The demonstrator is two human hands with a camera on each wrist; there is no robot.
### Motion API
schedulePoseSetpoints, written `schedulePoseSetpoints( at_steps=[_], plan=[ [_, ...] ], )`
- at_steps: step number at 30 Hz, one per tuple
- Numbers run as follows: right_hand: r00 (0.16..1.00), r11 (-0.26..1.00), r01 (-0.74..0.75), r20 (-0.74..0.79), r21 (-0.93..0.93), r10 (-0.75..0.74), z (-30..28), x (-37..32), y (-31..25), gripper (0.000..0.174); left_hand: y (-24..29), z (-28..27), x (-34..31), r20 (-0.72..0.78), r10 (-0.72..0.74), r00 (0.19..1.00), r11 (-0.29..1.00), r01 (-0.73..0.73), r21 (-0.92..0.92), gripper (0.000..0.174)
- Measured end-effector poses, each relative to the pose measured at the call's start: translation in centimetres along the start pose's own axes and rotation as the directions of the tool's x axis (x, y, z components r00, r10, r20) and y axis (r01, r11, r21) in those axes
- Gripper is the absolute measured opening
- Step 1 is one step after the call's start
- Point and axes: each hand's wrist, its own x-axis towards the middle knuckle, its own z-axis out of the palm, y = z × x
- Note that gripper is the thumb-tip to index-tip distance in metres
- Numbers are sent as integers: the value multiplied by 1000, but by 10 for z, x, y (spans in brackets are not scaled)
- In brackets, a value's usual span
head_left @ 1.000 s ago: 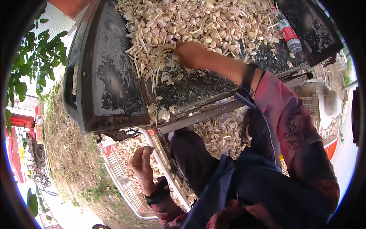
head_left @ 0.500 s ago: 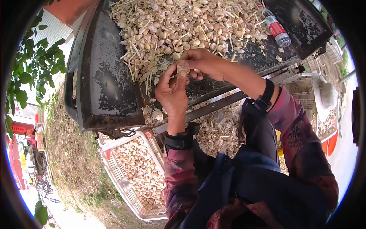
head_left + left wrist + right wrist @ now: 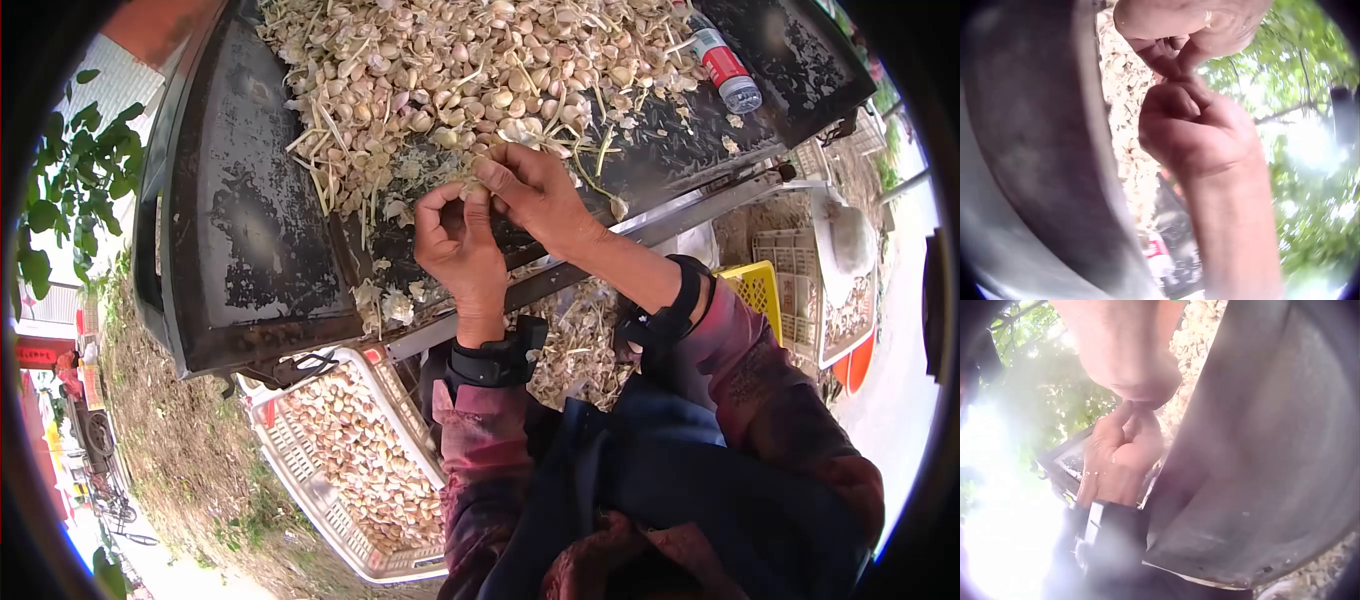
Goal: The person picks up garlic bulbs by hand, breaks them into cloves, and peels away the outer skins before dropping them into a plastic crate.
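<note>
In the head view my left hand and right hand meet fingertip to fingertip over the near edge of the black cart bed. Between them, thumbs and forefingers pinch a small pale garlic clove, mostly covered by the fingers. A heap of garlic cloves with loose skins and stems lies just beyond the hands. The left wrist view shows the right hand from below, its fingers bent against the left hand's. Fingertips also touch in the right wrist view, where the clove is hidden.
A white crate of cloves stands below at left. Skins and stems lie beneath the bed. A red-labelled plastic bottle lies at the heap's right. A yellow basket and another white crate are at right.
My right hand has come back from the heap, and my left hand has risen from over the crate to meet it. A long stem now shows on the bed beside the right hand.
</note>
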Motion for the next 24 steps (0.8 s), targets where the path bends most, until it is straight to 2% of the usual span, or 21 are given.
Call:
schedulePoseSetpoints(
  at_steps=[1,2,3,4,6,7,8,9,11,13,14,16,17,18,19,20,21,22,23,24],
  plan=[
    [1000,1000,0,1,1,0,1,-1,1,27,-1,-2,1,-1,0,1000,1000,0,1,14],
    [989,955,-145,61,260,133,2,-1,2,27,-3,-6,2,29,-130,991,966,134,-222,14],
    [958,822,-287,151,491,244,2,-2,3,26,-2,-8,3,89,-250,964,865,264,-426,14],
    [958,822,-285,149,493,243,1,-2,5,26,-1,-10,4,92,-250,964,866,265,-425,14],
    [898,601,-440,312,667,310,-5,3,4,24,3,-13,8,135,-353,926,737,364,-569,16],
    [897,604,-442,314,663,312,-9,3,1,24,5,-13,9,159,-401,902,658,405,-635,17],
    [845,577,-533,413,618,339,-14,2,-3,24,9,-15,9,159,-402,902,656,405,-637,17],
    [785,549,-616,505,566,360,-19,2,-7,23,17,-15,10,176,-401,899,666,418,-618,20],
    [758,523,-650,527,552,386,-25,4,-4,22,21,-16,9,193,-397,897,677,428,-598,24],
    [790,638,-609,432,471,436,-24,4,-7,24,17,-18,7,333,-282,900,919,353,-176,37],
    [789,637,-610,431,470,437,-21,2,-8,24,12,-15,5,291,-182,939,970,220,-102,28],
    [841,728,-540,250,423,479,-13,-1,-9,25,9,-13,3,263,-147,954,979,178,-98,23],
    [841,729,-540,252,420,478,-12,-2,-6,25,8,-13,3,232,-107,967,987,132,-93,19],
    [877,771,-480,218,418,428,-10,-3,-2,26,10,-12,3,230,-106,967,987,130,-94,19],
    [909,809,-417,184,415,375,-10,-3,1,27,12,-11,3,226,-90,970,994,103,-46,18],
    [908,808,-419,184,414,376,-10,-3,4,27,14,-11,3,221,-76,972,997,77,2,18],
    [926,857,-378,150,352,347,-11,-2,5,26,8,-13,3,220,-78,972,997,79,3,18],
    [942,898,-335,118,286,314,-10,-2,6,26,1,-15,4,221,-64,973,995,44,92,18],
    [941,897,-337,120,286,316,-9,-3,7,26,-4,-17,5,224,-49,973,983,8,181,18],
    [924,858,-379,91,347,371,-7,-5,6,25,0,-15,3,224,-49,973,983,7,181,18]
  ],
)
